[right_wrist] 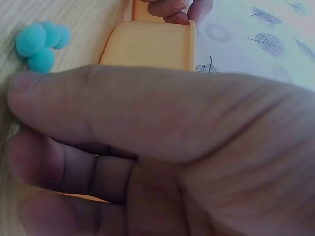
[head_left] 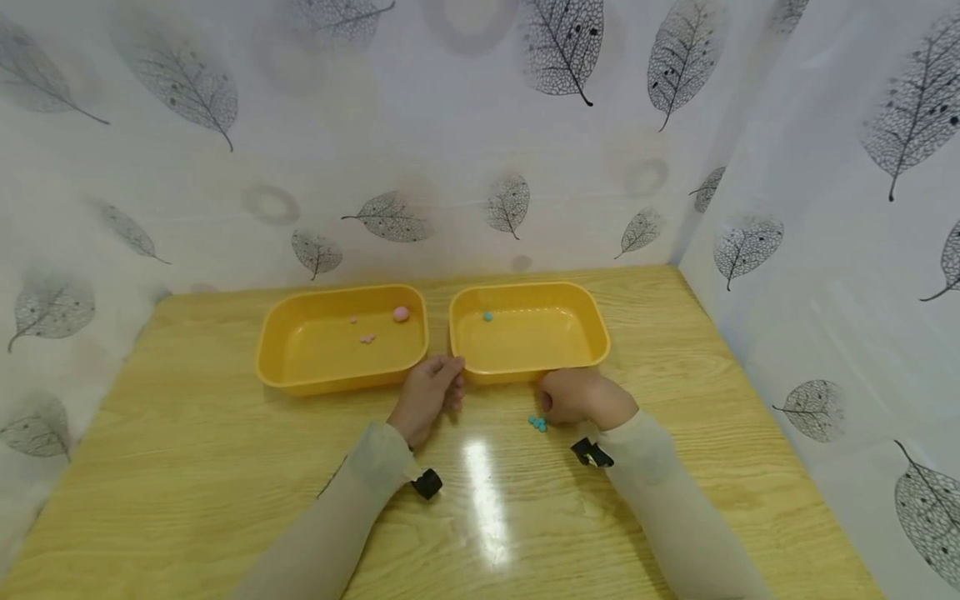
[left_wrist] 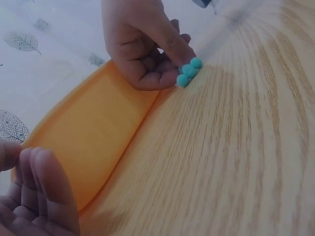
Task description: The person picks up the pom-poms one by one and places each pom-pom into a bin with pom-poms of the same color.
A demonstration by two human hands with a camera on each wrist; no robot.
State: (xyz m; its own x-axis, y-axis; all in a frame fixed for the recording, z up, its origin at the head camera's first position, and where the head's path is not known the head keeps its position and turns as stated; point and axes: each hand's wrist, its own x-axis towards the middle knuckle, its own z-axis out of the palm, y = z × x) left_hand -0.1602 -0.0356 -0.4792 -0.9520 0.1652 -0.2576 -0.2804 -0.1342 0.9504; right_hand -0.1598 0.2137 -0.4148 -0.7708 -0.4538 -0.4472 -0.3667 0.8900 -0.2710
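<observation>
Watching this over the feed, so I'll place everything by the right tray (head_left: 525, 374), the yellow one on the wood-grain table (head_left: 225, 483). My person's left hand (head_left: 429, 390) is at that tray's near left corner, with thumb and forefinger pinching the rim there. The other left fingers lie close together and a bit bent, pretty clear in the left wrist view.

The right hand (head_left: 585, 398) is down at table level, just in front of the right tray, toward the right end of its near side. Those fingers are curled, with the thumb tip and forefinger tip close together right up against the clump of teal balls (head_left: 537, 423). Can't tell if they're actually pinching one, since the hand blocks part of it in every view I've got. The clump sits on bare wood in front of the right tray, and I count four balls in the right wrist view, all bunched up and touching.

Inside the right tray there's a single teal ball (head_left: 487, 317), near the back left. Just left of that tray is the left tray (head_left: 315, 350), also yellow, with a pink ball (head_left: 401, 314) and some little pink bits (head_left: 367, 339) in it. Behind the right tray hangs a pale leaf-print backdrop (head_left: 450, 125).
</observation>
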